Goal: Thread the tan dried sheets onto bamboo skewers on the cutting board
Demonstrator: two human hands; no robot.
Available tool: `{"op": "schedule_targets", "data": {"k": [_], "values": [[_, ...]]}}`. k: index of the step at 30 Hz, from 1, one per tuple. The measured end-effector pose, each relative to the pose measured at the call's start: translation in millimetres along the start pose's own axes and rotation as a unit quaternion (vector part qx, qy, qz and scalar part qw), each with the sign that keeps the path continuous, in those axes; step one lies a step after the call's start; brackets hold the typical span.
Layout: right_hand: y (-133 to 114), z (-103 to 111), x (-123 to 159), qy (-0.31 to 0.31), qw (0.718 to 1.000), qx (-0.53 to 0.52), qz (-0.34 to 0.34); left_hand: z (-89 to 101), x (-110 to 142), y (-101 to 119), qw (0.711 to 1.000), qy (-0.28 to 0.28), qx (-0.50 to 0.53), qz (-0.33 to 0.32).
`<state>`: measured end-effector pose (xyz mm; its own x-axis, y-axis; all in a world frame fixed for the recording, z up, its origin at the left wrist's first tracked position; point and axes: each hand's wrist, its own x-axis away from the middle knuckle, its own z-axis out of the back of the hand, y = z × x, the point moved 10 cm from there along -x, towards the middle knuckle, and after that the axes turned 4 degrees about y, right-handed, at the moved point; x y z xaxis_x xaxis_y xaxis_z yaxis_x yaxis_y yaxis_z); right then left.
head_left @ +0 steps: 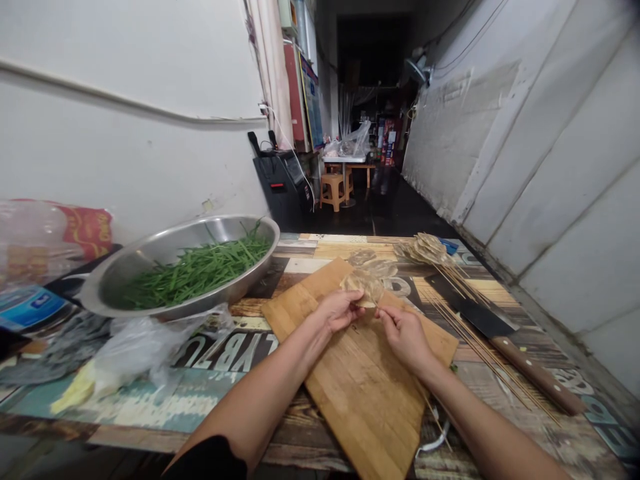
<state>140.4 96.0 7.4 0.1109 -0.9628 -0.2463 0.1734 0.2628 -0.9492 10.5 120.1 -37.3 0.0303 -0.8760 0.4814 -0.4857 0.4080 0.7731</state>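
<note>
Above the far part of a wooden cutting board, my left hand pinches a thin, pale, wrinkled round slice whose exact kind I cannot make out. My right hand is closed close beside it, fingertips on a thin bamboo skewer; the skewer's lower end shows below my wrist, its middle hidden by the hand and arm. More such slices lie just beyond the board. To the right, a pile of skewered slices rests on the table.
A cleaver with a wooden handle lies right of the board, beside loose bamboo skewers. A steel basin of cut green stalks stands at left. Nearer are a plastic bag and a grey cloth. A wall runs along the right.
</note>
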Motion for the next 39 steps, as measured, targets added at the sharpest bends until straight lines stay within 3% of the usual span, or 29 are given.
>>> {"op": "schedule_targets", "data": {"k": [2,4,6,7,8,11,13,18,21,25,30,34,39], "values": [[-2,2,0,0.005,1.000,0.019,0.004,0.4,3,-2,1.000,0.011,-0.006,0.013],[12,-7,1,-0.048,0.993,-0.056,-0.093,-0.5,4,-2,1.000,0.012,-0.010,0.012],[24,-19,7,-0.105,0.965,-0.138,-0.196,-2.4,5,-4,1.000,0.006,-0.018,0.015],[26,-20,8,-0.113,0.958,-0.152,-0.214,-3.1,5,-6,1.000,0.003,-0.022,0.018],[23,-17,6,-0.107,0.963,-0.140,-0.203,-3.4,5,-6,1.000,0.002,-0.025,0.018],[4,-2,-5,-0.063,0.994,-0.036,-0.085,-2.6,4,-3,1.000,0.001,-0.028,0.002],[-1,-2,-6,-0.076,0.996,0.000,-0.050,-4.7,3,0,1.000,-0.020,-0.021,-0.001],[7,-7,-2,-0.111,0.990,-0.018,-0.082,-3.6,-3,10,0.998,-0.046,0.035,-0.035],[18,-10,0,-0.108,0.987,-0.021,-0.119,2.0,-5,23,0.990,-0.029,-0.024,-0.135],[30,-10,2,-0.091,0.983,-0.024,-0.157,6.5,1,44,0.940,0.017,-0.165,-0.297],[34,-7,2,-0.070,0.983,-0.031,-0.168,1.1,-1,39,0.929,-0.011,-0.201,-0.311],[39,-6,3,-0.057,0.984,-0.020,-0.167,-1.5,4,42,0.896,0.003,-0.268,-0.355],[37,-4,-1,-0.040,0.994,0.039,-0.098,-12.3,12,41,0.867,-0.013,-0.324,-0.378]]}}
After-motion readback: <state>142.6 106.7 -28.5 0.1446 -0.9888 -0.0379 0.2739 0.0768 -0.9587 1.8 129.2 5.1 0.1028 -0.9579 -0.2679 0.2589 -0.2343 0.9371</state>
